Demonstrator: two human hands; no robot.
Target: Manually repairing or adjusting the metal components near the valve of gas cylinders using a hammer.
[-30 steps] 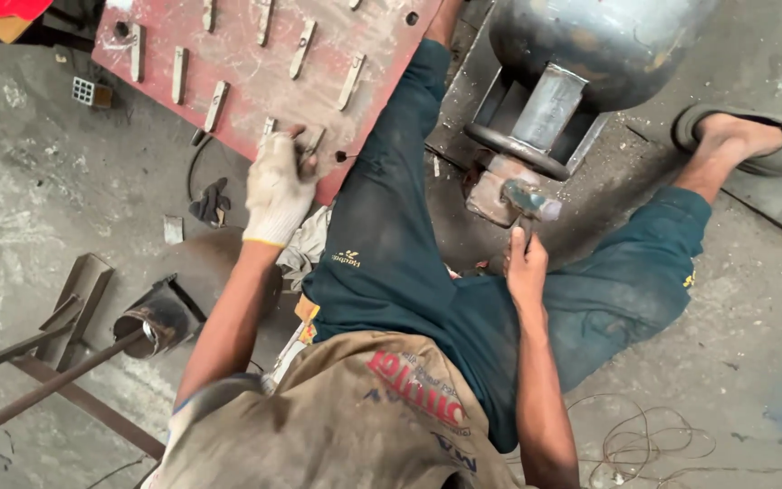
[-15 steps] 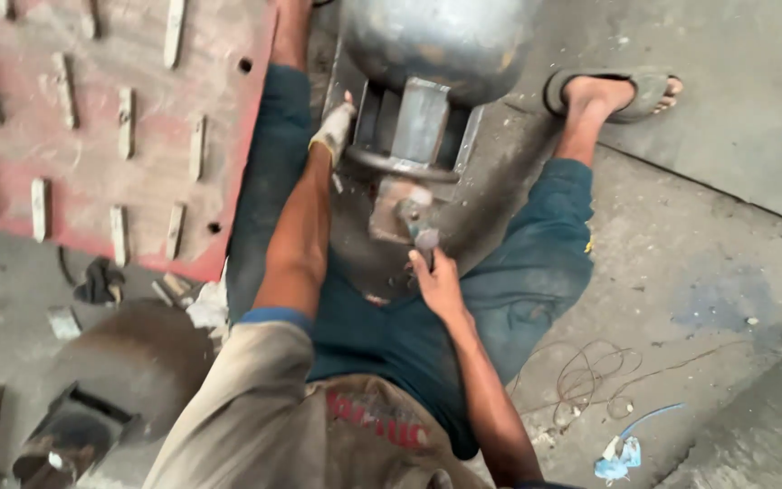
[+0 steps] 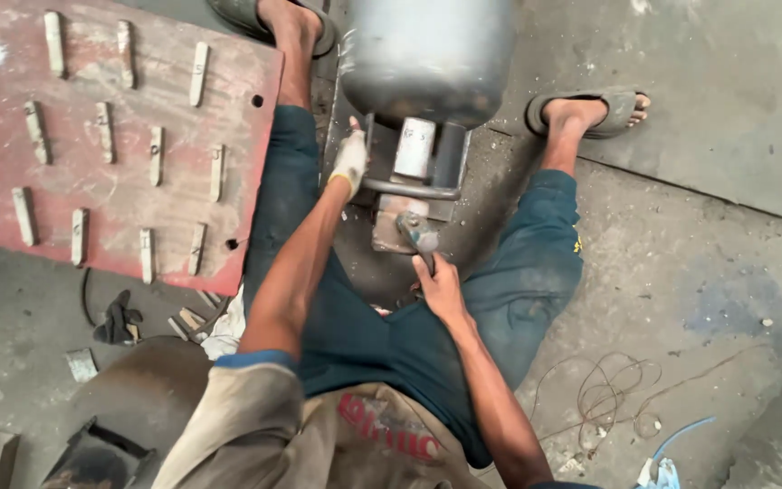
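gloved left hand [image 3: 349,159] closed on base frame [image 3: 409,188] of grey cylinder [image 3: 427,54], right hand [image 3: 439,285] gripping hammer [image 3: 416,234], head against frame, red steel plate [image 3: 101,136] beside left leg

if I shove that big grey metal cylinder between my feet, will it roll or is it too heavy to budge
The grey metal cylinder looks thick-walled and bulky, so probably heavy. Its rounded body could roll sideways, but the metal base frame beneath it likely resists that. The gloved left hand rests by the frame and the right hand holds a hammer.
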